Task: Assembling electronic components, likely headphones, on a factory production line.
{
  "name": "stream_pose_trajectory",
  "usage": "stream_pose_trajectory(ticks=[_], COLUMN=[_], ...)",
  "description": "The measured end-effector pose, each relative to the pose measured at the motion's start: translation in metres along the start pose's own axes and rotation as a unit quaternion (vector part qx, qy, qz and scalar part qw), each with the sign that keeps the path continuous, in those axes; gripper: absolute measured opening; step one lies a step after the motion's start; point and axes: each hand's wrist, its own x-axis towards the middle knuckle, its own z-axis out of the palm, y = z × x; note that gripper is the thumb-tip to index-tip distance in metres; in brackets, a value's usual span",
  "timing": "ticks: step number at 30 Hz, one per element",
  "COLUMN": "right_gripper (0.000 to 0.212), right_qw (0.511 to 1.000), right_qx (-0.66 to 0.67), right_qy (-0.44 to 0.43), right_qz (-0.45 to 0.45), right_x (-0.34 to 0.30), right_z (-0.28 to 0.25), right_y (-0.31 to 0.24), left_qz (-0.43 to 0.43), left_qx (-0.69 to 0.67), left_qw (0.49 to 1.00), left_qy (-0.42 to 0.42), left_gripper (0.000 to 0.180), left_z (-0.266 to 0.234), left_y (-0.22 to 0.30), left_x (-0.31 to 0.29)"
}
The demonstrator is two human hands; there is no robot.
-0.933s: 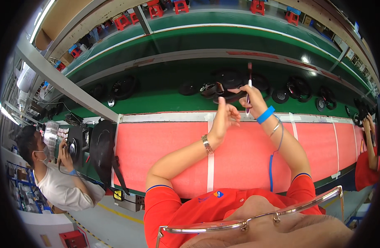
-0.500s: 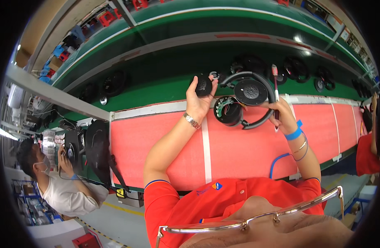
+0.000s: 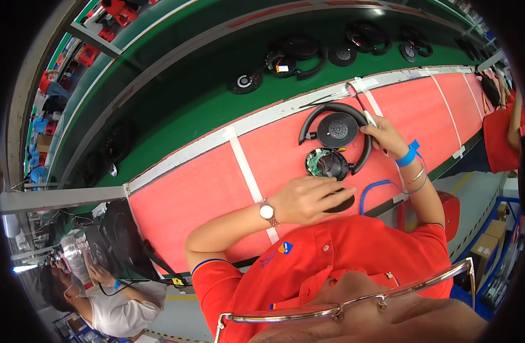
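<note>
My right hand (image 3: 386,137) is closed around the band of a black pair of headphones (image 3: 364,153) and the handle of a toothbrush (image 3: 368,117), whose head points away from me. One earcup (image 3: 338,130) of the headphones shows a perforated round face. The other earcup (image 3: 319,163) is uncovered, with a green circuit board and wires showing inside. Just nearer to me, my left hand (image 3: 308,199) is palm down, its fingers over a round black disc-shaped part (image 3: 341,202). Its thumb is hidden.
Pink matting (image 3: 194,194) with white tape strips covers the bench. Beyond it, a green conveyor surface (image 3: 211,114) carries several opened headphones (image 3: 296,57) and loose round parts. A black bag (image 3: 125,228) lies at the left end. Co-workers are at both sides; a blue wrist cord (image 3: 368,191) hangs near my right arm.
My left hand has turned palm down and come toward me with the black disc. The headphones and toothbrush, in my right hand, now sit over the pink mat. The view has turned right.
</note>
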Motion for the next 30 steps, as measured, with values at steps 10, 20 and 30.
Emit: stream_pose_trajectory(ticks=[10,20,30], right_gripper=[0.022,0.022,0.015], right_qw=[0.894,0.92,0.968], right_qx=[-0.315,-0.321,-0.212], right_qy=[0.019,0.041,0.08], right_qz=[-0.317,-0.222,-0.108], right_x=[-0.03,-0.042,-0.039], right_z=[0.035,0.056,0.062], right_y=[-0.015,-0.017,-0.017], left_qz=[-0.063,-0.059,-0.053], left_qx=[0.039,0.038,0.041], left_qw=[0.994,0.994,0.994], left_qy=[-0.077,-0.089,-0.082], left_gripper=[0.055,0.059,0.056], left_z=[0.022,0.025,0.026], left_y=[0.004,0.002,0.0], left_x=[-0.01,-0.014,-0.015])
